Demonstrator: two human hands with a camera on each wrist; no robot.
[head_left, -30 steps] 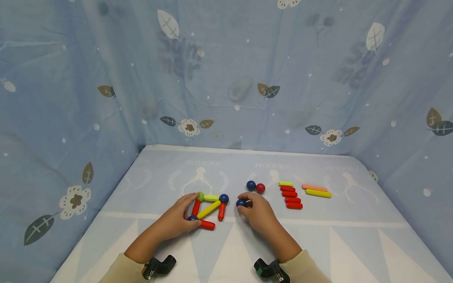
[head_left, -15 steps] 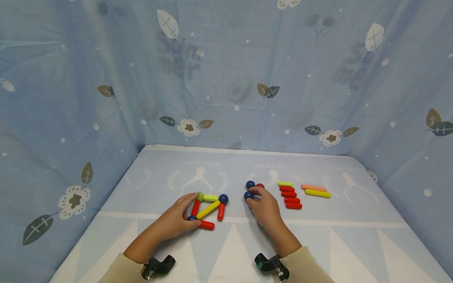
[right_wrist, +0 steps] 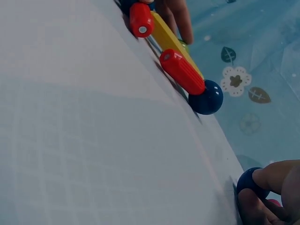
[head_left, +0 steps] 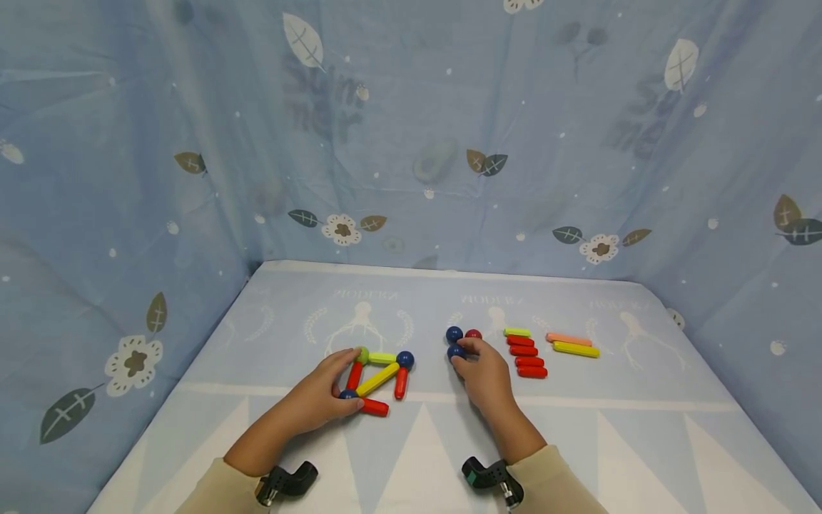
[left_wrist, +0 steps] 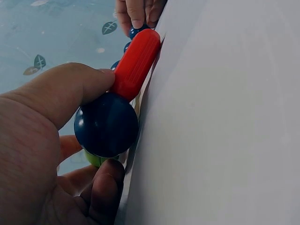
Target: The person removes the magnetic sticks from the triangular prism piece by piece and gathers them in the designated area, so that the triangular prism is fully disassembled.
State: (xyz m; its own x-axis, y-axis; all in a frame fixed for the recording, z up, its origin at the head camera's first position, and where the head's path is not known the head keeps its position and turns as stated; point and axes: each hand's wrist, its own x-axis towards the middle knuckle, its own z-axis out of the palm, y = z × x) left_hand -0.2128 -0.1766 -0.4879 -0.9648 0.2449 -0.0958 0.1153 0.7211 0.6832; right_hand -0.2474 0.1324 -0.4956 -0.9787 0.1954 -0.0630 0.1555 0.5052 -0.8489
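Note:
At the left, a flat frame of magnetic rods and balls lies on the table. It has a green ball (head_left: 362, 355), a blue corner ball (head_left: 405, 360), a yellow rod (head_left: 377, 380), a short lime rod (head_left: 382, 358) and several red rods (head_left: 401, 383). My left hand (head_left: 321, 392) grips its near-left blue ball (left_wrist: 107, 124), thumb against a red rod (left_wrist: 137, 64). Farther right, my right hand (head_left: 484, 375) pinches a loose blue ball (head_left: 456, 351) between thumb and fingers. Just beyond it sit another blue ball (head_left: 454, 334) and a red ball (head_left: 473, 334), partly hidden by the fingers.
Right of my right hand, several loose red rods (head_left: 529, 362) lie in a column below a lime rod (head_left: 516, 332). An orange rod (head_left: 569, 339) and a yellow rod (head_left: 576, 350) lie farther right. Patterned blue curtains (head_left: 411, 143) surround the table.
My right hand has carried its blue ball away from me and slightly right, close to the other blue ball and the red one. The left hand and the frame stay in place.

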